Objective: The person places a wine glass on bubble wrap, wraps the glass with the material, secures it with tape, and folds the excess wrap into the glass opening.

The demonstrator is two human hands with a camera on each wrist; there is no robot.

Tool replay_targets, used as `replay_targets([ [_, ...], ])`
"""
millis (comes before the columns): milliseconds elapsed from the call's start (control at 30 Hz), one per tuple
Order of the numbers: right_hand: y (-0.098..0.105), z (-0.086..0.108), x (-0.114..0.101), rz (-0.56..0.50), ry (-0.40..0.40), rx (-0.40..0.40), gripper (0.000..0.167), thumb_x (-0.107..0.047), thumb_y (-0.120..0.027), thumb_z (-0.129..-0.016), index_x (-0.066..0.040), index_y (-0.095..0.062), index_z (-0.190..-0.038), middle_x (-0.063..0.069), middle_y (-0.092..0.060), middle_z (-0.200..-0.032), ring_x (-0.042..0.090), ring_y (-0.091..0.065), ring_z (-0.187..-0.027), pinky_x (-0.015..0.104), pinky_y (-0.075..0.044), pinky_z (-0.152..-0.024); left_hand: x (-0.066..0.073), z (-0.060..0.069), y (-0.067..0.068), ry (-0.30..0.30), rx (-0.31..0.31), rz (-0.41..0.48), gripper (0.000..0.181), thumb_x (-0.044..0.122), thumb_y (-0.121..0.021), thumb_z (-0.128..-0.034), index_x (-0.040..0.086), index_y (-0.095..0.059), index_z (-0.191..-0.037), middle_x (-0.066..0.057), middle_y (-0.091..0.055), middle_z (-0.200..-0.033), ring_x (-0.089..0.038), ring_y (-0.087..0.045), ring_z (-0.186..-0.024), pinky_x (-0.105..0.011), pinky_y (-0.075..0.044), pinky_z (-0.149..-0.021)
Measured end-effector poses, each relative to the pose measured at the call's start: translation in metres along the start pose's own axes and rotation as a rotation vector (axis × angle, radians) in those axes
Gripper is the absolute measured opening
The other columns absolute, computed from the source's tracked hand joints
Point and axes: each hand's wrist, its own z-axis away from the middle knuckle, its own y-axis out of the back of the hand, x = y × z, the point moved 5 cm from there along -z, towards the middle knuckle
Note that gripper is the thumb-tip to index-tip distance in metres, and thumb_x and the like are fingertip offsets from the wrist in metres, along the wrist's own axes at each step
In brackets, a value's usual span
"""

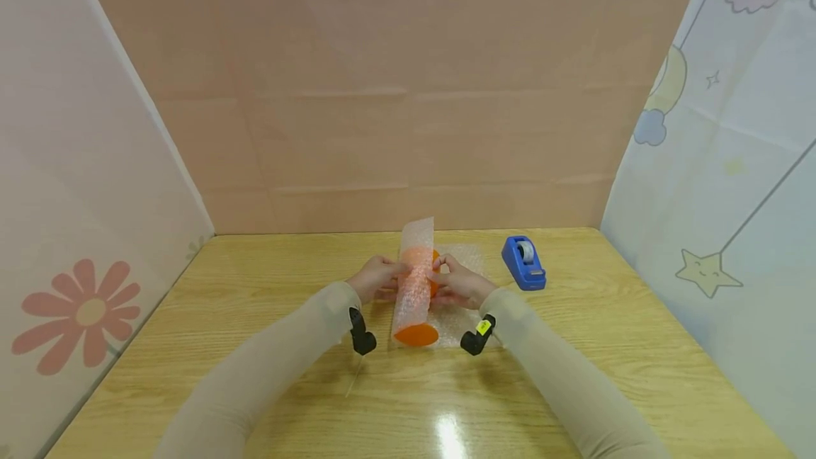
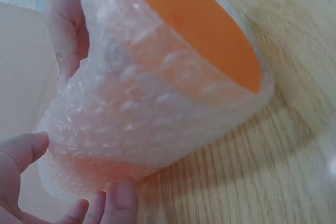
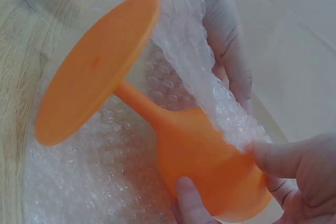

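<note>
An orange goblet [image 1: 417, 335] lies on its side, with its round foot towards me, on a sheet of bubble wrap [image 1: 417, 296]. One end of the sheet is folded up over the goblet's left side and top. My left hand [image 1: 375, 277] grips the wrapped left side, thumb and fingers on the plastic in the left wrist view. From the right, my right hand [image 1: 462, 282] holds the bowl. In the right wrist view its thumb presses the wrap's edge against the orange goblet [image 3: 210, 156], whose stem and right side are uncovered there.
A blue tape dispenser [image 1: 525, 263] with a roll of clear tape stands right of the hands on the wooden table [image 1: 268, 268]. More of the bubble wrap lies flat under and right of the goblet. Pale cloth panels close in the back and both sides.
</note>
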Motion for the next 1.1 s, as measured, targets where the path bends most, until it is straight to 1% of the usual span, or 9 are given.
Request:
replay_targets([
  [100, 0.0001, -0.0005, 0.0, -0.002, 0.001, 0.003, 0.02, -0.014, -0.046, -0.103, -0.012, -0.029, -0.114, 0.015, -0.043, -0.112, 0.024, -0.056, -0.082, 0.038, -0.054, -0.087, -0.0007, -0.0009, -0.0013, 0.004, -0.017, 0.01, 0.024, 0.029, -0.065, -0.0927, 0.006, -0.059, -0.093, 0.0, -0.062, -0.079, -0.013, -0.06, -0.071, -0.03, -0.055, -0.073],
  [267, 0.0005, -0.0018, 0.0005, -0.028, -0.018, 0.018, 0.024, -0.013, -0.046, -0.103, -0.012, -0.027, -0.117, 0.017, -0.043, -0.115, 0.025, -0.057, -0.083, 0.043, -0.052, -0.093, -0.0024, -0.0027, -0.0013, 0.023, -0.026, 0.004, 0.036, 0.033, -0.065, -0.0923, 0.0, -0.066, -0.107, -0.006, -0.069, -0.089, -0.018, -0.066, -0.079, -0.033, -0.056, -0.076],
  [400, 0.0017, -0.0002, 0.0017, -0.09, -0.053, 0.055, 0.048, -0.013, -0.049, -0.101, -0.008, -0.015, -0.134, 0.024, -0.043, -0.122, 0.029, -0.058, -0.093, 0.046, -0.048, -0.099, -0.0039, -0.0025, -0.0002, 0.046, -0.02, -0.02, 0.041, 0.037, -0.064, -0.092, 0.001, -0.065, -0.111, -0.008, -0.069, -0.094, -0.02, -0.065, -0.081, -0.032, -0.057, -0.071],
  [467, 0.0025, 0.0013, 0.0027, -0.131, -0.07, 0.071, 0.062, -0.012, -0.051, -0.1, -0.004, -0.007, -0.144, 0.027, -0.042, -0.127, 0.032, -0.057, -0.103, 0.048, -0.046, -0.101, -0.0042, -0.0026, 0.0003, 0.051, -0.02, -0.027, 0.042, 0.039, -0.065, -0.0915, 0.002, -0.063, -0.112, -0.008, -0.068, -0.093, -0.02, -0.065, -0.08, -0.03, -0.056, -0.069],
  [500, 0.0026, 0.0017, 0.003, -0.141, -0.075, 0.065, 0.065, -0.012, -0.051, -0.1, 0.001, -0.007, -0.146, 0.028, -0.041, -0.13, 0.033, -0.056, -0.108, 0.048, -0.044, -0.103, -0.0044, -0.003, 0.0004, 0.049, -0.02, -0.032, 0.043, 0.039, -0.065, -0.0914, 0.002, -0.062, -0.112, -0.008, -0.068, -0.093, -0.02, -0.065, -0.079, -0.03, -0.056, -0.068],
  [600, 0.0031, 0.0022, 0.0028, -0.148, -0.082, 0.036, 0.057, -0.013, -0.05, -0.101, 0.011, -0.022, -0.145, 0.026, -0.046, -0.129, 0.032, -0.053, -0.112, 0.046, -0.041, -0.106, -0.0042, -0.0035, 0.0009, 0.046, -0.019, -0.031, 0.045, 0.04, -0.065, -0.091, 0.001, -0.061, -0.113, -0.007, -0.068, -0.091, -0.019, -0.065, -0.077, -0.03, -0.056, -0.066],
  [700, 0.0042, 0.0022, 0.0027, -0.122, -0.076, 0.001, 0.044, -0.015, -0.049, -0.102, 0.015, -0.042, -0.134, 0.019, -0.054, -0.119, 0.028, -0.055, -0.107, 0.045, -0.04, -0.107, -0.0047, -0.0041, 0.0002, 0.047, -0.02, -0.017, 0.045, 0.039, -0.065, -0.0912, 0.001, -0.061, -0.114, -0.007, -0.068, -0.089, -0.019, -0.065, -0.076, -0.03, -0.057, -0.067],
  [900, 0.0065, 0.0037, 0.0015, -0.115, -0.071, -0.013, 0.042, -0.015, -0.051, -0.101, 0.014, -0.047, -0.13, 0.012, -0.057, -0.108, 0.026, -0.058, -0.102, 0.044, -0.041, -0.106, -0.0043, -0.0043, -0.002, 0.041, -0.039, 0.012, 0.042, 0.035, -0.065, -0.0921, -0.001, -0.06, -0.114, -0.008, -0.069, -0.087, -0.018, -0.066, -0.075, -0.033, -0.058, -0.071],
  [1100, 0.0091, 0.0034, 0.0032, -0.134, -0.073, -0.016, 0.039, -0.012, -0.051, -0.1, 0.014, -0.048, -0.129, 0.01, -0.059, -0.104, 0.024, -0.058, -0.1, 0.044, -0.042, -0.106, -0.0025, -0.0029, -0.0034, 0.035, -0.047, 0.003, 0.042, 0.036, -0.066, -0.0913, 0.001, -0.06, -0.112, -0.006, -0.068, -0.083, -0.017, -0.066, -0.072, -0.031, -0.058, -0.067],
])
